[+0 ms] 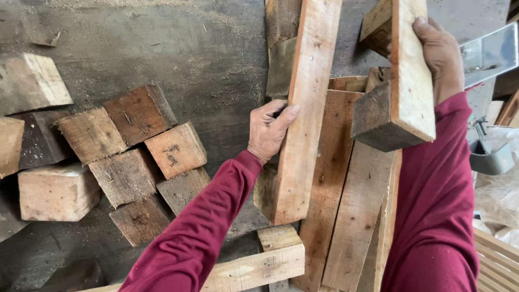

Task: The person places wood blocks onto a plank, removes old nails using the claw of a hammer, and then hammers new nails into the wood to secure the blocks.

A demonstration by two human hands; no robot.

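Right hand [440, 57] grips block-ended plank [403, 92], left hand [268, 130] holds long board [303, 108] w/ fingers

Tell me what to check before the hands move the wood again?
1. Left hand has hold of the long plank: ok, fingers curl round its edge.
2. Right hand has hold of the plank with blocks: ok, lifted.
3. Nails poking out where the hands hold: cannot tell.
4. Loose wood blocks away from both arms: ok, heaped to the left.
5. Boards underneath lying flat and steady: cannot tell.
6. Metal bar away from the right hand: not ok, just beside it.
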